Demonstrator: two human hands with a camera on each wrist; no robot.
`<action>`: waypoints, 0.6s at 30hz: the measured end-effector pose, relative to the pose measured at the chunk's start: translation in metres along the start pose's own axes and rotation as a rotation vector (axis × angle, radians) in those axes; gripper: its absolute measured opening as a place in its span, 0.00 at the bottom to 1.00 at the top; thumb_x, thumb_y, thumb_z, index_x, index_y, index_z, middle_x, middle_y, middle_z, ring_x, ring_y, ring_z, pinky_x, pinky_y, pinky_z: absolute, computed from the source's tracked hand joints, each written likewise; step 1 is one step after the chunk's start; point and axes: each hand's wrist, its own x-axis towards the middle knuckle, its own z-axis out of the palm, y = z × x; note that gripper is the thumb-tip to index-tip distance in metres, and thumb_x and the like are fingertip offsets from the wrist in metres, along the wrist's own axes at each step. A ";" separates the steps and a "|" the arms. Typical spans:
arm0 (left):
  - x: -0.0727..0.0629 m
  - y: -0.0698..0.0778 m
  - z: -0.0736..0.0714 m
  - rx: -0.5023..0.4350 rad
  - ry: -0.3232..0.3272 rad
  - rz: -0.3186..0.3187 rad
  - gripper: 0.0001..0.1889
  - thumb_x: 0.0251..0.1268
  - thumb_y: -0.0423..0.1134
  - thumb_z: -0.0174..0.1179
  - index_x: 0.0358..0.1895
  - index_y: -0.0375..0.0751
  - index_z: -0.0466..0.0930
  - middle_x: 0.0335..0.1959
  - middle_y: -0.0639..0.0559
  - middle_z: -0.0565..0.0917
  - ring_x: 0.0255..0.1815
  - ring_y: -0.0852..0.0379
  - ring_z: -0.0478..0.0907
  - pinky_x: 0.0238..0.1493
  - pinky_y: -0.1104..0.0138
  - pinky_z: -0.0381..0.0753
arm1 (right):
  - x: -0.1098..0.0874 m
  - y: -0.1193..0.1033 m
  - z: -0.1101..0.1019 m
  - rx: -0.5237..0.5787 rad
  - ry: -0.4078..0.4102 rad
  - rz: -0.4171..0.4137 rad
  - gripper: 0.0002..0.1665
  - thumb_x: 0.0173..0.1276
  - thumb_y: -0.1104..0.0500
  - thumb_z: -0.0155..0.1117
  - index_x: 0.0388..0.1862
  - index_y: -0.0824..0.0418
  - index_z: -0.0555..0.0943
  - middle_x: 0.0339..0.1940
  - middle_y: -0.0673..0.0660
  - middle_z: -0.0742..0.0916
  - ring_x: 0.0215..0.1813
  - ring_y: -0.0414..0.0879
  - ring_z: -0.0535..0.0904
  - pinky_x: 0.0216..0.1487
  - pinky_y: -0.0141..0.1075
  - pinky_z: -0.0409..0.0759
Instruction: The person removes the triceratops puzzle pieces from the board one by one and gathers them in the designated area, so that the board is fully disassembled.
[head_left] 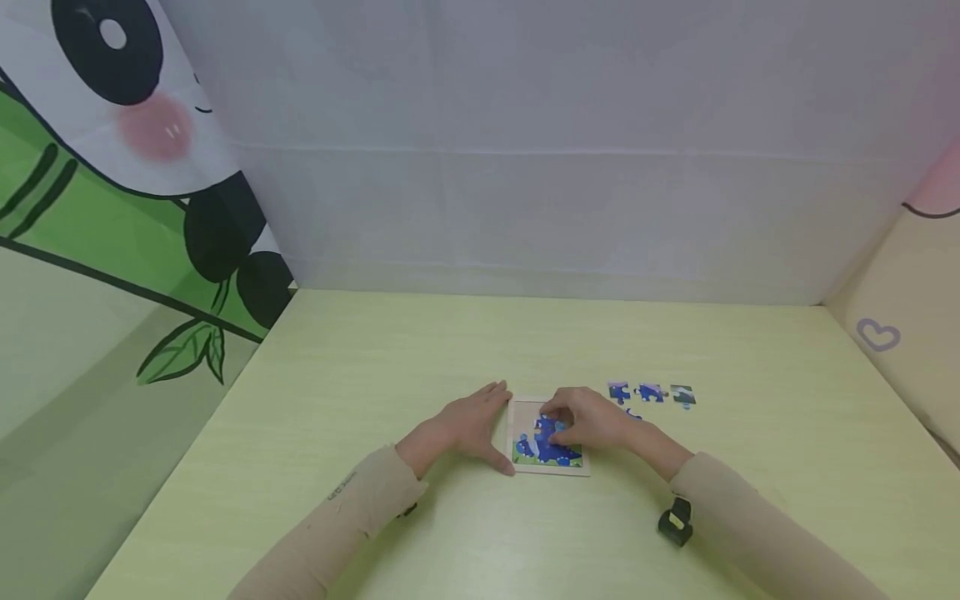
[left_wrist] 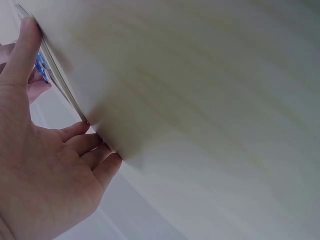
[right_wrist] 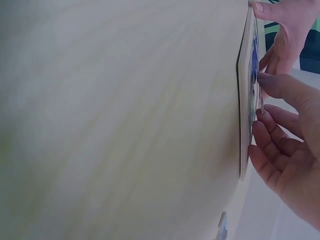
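Note:
A square puzzle board (head_left: 551, 472) with a pale wooden rim lies on the table, partly filled with pieces of a blue dinosaur picture (head_left: 553, 452). My left hand (head_left: 472, 421) is spread along the board's left side, its thumb at the near corner and fingertips by the far corner. In the left wrist view, those fingertips touch the table beside the board edge. Over the board's right part, my right hand (head_left: 596, 419) pinches a thin puzzle piece (right_wrist: 262, 104) between thumb and fingers. Its picture is mostly hidden by the fingers.
Right of the board lie loose puzzle pieces: one blue (head_left: 618, 392), another blue (head_left: 651, 392), a greenish one (head_left: 683, 395), and one (head_left: 633, 413) partly hidden behind my right hand. A pale curtain (head_left: 525, 217) stands along the table's far edge.

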 end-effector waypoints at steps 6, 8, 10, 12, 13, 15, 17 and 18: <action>-0.001 0.001 -0.001 -0.002 0.003 0.003 0.60 0.32 0.67 0.67 0.70 0.40 0.50 0.72 0.45 0.48 0.72 0.50 0.44 0.68 0.57 0.54 | 0.000 0.000 -0.001 0.005 -0.001 -0.007 0.22 0.53 0.60 0.69 0.47 0.68 0.79 0.35 0.51 0.81 0.33 0.40 0.73 0.33 0.27 0.76; -0.001 0.001 -0.001 0.000 0.004 0.004 0.60 0.33 0.67 0.67 0.70 0.40 0.50 0.72 0.45 0.48 0.72 0.50 0.43 0.68 0.57 0.54 | 0.000 0.000 -0.002 0.009 -0.004 0.002 0.22 0.53 0.60 0.69 0.47 0.68 0.79 0.35 0.51 0.82 0.34 0.40 0.74 0.34 0.27 0.76; -0.001 0.001 -0.001 0.003 0.004 0.003 0.60 0.32 0.67 0.67 0.70 0.40 0.49 0.72 0.45 0.48 0.72 0.50 0.43 0.68 0.58 0.54 | 0.001 0.001 -0.002 0.013 -0.007 0.012 0.22 0.54 0.59 0.69 0.47 0.68 0.79 0.36 0.51 0.82 0.35 0.40 0.74 0.35 0.27 0.76; -0.001 0.001 -0.001 0.005 0.003 0.001 0.60 0.32 0.67 0.67 0.70 0.40 0.49 0.72 0.45 0.48 0.72 0.50 0.43 0.68 0.58 0.54 | 0.001 0.001 -0.003 0.013 -0.008 0.018 0.23 0.54 0.59 0.69 0.48 0.68 0.79 0.36 0.51 0.82 0.36 0.41 0.74 0.36 0.27 0.77; -0.001 0.001 -0.001 0.006 0.003 0.000 0.60 0.32 0.67 0.67 0.70 0.40 0.49 0.72 0.45 0.48 0.72 0.50 0.43 0.68 0.58 0.54 | 0.000 0.001 -0.004 0.009 -0.009 0.021 0.23 0.54 0.59 0.69 0.48 0.67 0.79 0.36 0.51 0.82 0.36 0.41 0.74 0.36 0.27 0.77; 0.000 0.001 -0.001 0.007 0.001 -0.002 0.60 0.32 0.67 0.67 0.70 0.40 0.49 0.72 0.45 0.48 0.72 0.50 0.44 0.69 0.58 0.54 | 0.000 0.000 -0.005 0.005 -0.009 0.030 0.23 0.54 0.58 0.69 0.48 0.67 0.79 0.36 0.50 0.82 0.36 0.41 0.74 0.35 0.28 0.76; 0.000 0.001 0.000 0.008 -0.001 -0.005 0.60 0.32 0.67 0.67 0.70 0.40 0.49 0.72 0.45 0.48 0.72 0.50 0.44 0.69 0.58 0.54 | -0.002 -0.001 -0.007 0.003 -0.006 0.045 0.24 0.54 0.58 0.69 0.49 0.67 0.79 0.36 0.50 0.81 0.35 0.41 0.74 0.34 0.28 0.76; 0.000 0.000 0.000 0.007 -0.001 -0.005 0.60 0.32 0.67 0.67 0.70 0.40 0.49 0.72 0.45 0.48 0.72 0.50 0.44 0.69 0.58 0.54 | -0.003 -0.001 -0.008 0.008 -0.006 0.058 0.24 0.53 0.58 0.69 0.49 0.67 0.79 0.37 0.50 0.81 0.34 0.41 0.74 0.33 0.28 0.76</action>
